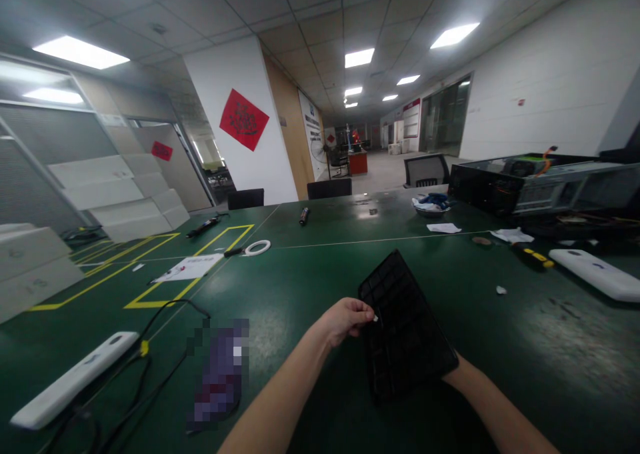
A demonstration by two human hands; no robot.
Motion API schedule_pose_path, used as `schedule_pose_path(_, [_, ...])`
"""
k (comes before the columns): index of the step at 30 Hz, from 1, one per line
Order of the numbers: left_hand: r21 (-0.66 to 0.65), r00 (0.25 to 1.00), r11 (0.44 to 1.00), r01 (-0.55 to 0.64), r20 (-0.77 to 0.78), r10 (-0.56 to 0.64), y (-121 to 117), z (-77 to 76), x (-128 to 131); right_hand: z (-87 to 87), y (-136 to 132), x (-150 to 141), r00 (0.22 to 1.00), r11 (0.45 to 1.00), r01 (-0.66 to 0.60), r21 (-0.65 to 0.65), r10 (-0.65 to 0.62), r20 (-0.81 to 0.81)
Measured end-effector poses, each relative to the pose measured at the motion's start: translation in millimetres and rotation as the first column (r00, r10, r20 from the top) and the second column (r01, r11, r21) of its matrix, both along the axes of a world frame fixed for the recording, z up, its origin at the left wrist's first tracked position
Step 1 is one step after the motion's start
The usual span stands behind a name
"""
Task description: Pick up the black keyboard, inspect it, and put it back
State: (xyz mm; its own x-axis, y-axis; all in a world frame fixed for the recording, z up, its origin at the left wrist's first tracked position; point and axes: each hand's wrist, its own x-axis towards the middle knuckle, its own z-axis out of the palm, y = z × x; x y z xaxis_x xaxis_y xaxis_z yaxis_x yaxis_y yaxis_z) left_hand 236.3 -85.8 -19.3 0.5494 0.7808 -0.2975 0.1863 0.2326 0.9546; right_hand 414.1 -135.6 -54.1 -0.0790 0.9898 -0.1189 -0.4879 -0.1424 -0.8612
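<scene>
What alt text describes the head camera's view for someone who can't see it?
A person's left hand pinches a small white piece by a tilted black tray; the right hand is hidden behind it. The green table bears a white ring and a computer case.

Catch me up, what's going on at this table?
Someone is handling a black, gridded tray, tilted over the green table. The left hand pinches a small white piece at the tray's left side. The right forearm reaches behind the tray; that hand is hidden, probably supporting it. What's in the tray is too dark to tell.
</scene>
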Motion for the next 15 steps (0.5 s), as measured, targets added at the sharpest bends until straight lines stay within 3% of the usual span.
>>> schedule_pose_path(6, [0.038,0.998,0.999,-0.035,-0.055,0.037,-1.9,-4.4,3.3,-1.1,-0.1,0.6,1.0,1.0,0.028,-0.005,-0.028,-0.012])
schedule_pose_path(10, [0.243,0.992,0.963,-0.118,-0.021,0.127,-10.5,-12.1,8.7,-6.9,-1.6,5.0,0.998,0.998,0.057,-0.015,-0.057,0.007])
schedule_pose_path(12, [0.461,0.983,0.879,-0.122,-0.067,0.171,-14.8,-12.9,9.6,-8.7,-3.2,7.9,0.998,0.998,0.054,-0.032,-0.053,0.036])
schedule_pose_path(15, [0.725,0.957,0.687,0.038,-0.224,0.184,-19.1,-7.5,6.6,-7.4,-6.3,11.2,0.996,0.997,0.059,-0.052,-0.056,0.072])
